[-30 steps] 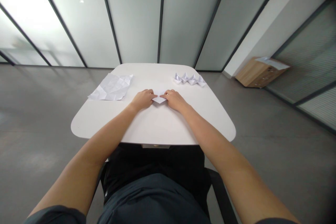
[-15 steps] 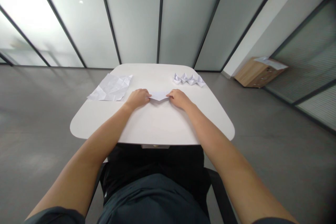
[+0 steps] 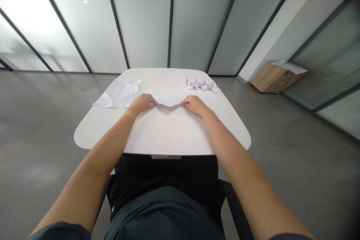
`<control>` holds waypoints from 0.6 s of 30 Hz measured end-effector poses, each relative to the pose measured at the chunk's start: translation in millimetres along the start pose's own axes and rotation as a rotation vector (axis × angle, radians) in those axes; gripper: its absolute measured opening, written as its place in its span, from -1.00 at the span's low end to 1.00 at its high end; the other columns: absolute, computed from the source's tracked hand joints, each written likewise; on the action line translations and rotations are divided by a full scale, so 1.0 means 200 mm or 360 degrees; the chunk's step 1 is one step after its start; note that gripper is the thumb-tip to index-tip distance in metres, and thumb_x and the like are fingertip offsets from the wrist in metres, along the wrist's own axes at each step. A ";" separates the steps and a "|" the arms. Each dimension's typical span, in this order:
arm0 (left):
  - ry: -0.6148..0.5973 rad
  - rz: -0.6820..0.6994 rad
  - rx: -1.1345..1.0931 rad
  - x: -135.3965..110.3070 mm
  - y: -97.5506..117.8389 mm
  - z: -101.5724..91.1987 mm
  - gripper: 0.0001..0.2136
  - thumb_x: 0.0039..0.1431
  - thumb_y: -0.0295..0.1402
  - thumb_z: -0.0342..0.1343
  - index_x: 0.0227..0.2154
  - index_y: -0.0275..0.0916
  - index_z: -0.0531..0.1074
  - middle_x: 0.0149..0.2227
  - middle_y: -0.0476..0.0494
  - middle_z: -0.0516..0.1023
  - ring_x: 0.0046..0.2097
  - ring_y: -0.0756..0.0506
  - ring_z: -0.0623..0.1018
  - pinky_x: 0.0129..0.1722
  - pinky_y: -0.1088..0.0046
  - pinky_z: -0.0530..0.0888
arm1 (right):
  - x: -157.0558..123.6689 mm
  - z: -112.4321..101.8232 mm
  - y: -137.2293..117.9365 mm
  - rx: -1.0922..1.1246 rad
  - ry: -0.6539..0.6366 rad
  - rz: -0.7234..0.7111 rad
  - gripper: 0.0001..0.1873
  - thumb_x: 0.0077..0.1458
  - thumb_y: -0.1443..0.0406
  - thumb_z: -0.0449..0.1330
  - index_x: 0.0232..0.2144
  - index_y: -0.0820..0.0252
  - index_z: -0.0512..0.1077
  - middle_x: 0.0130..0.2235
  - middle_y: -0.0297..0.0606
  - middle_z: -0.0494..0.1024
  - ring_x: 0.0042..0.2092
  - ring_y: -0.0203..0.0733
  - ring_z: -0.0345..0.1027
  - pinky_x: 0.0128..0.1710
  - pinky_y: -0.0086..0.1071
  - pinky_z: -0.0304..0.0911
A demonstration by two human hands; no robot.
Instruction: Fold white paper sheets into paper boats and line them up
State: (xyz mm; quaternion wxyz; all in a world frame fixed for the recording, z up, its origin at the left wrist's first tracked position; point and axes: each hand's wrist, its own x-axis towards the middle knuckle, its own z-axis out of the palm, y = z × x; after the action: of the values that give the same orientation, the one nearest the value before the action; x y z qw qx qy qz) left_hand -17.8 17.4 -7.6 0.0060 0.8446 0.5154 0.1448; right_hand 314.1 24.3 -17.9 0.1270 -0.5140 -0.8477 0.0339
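A small folded white paper piece [image 3: 169,102] lies on the white table [image 3: 163,131], stretched flat between my hands. My left hand [image 3: 142,103] pinches its left tip with closed fingers. Its right tip is pinched the same way by my right hand [image 3: 194,104]. The paper forms a shallow, wide triangle pointing toward me. Both forearms reach across the table from the near edge.
A crumpled, creased white sheet [image 3: 118,93] rests at the table's left side. Several small folded paper shapes [image 3: 201,84] sit in a row at the far right. A wooden box [image 3: 274,77] stands on the floor to the right, near the glass wall.
My hands have moved apart, left going left and right going right. The folded paper between them has spread out wider and flatter.
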 end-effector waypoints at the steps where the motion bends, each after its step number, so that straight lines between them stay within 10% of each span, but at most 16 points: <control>1: -0.0004 -0.0002 -0.0007 0.00 -0.01 0.00 -0.69 0.19 -0.34 0.13 -0.10 -0.05 0.73 -0.07 -0.06 0.72 -0.05 -0.14 0.65 0.00 0.42 0.51 | 0.00 0.00 0.00 0.0000 -0.0004 0.0004 -0.64 0.31 0.38 0.18 0.05 0.08 0.66 0.06 -0.21 0.68 0.09 -0.13 0.51 0.14 -0.38 0.27; 10: 0.0043 -0.0068 -0.0033 0.01 0.00 0.02 -0.56 0.36 0.01 0.01 -0.23 -0.16 0.70 -0.25 -0.19 0.70 -0.20 -0.16 0.61 -0.18 0.40 0.44 | -0.03 -0.02 -0.01 0.0072 0.0085 0.0175 -0.72 0.36 0.30 0.18 0.04 0.14 0.59 -0.02 -0.16 0.70 0.00 -0.09 0.54 0.01 -0.34 0.30; 18: 0.0147 -0.0268 -0.0043 0.00 0.04 0.06 -0.65 0.36 -0.08 0.04 -0.08 -0.15 0.63 -0.17 -0.19 0.71 -0.14 -0.19 0.62 -0.12 0.36 0.46 | -0.03 -0.01 -0.07 -0.0006 0.0161 0.0358 -0.67 0.33 0.28 0.21 0.12 0.16 0.40 -0.06 -0.08 0.68 -0.03 0.03 0.54 -0.07 -0.27 0.31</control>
State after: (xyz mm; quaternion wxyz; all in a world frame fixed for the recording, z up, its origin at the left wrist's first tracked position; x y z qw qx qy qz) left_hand -7.4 16.0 -17.1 0.0060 0.7906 0.5822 0.1895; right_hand 305.3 13.2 -14.4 0.1640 -0.6072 -0.7771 0.0204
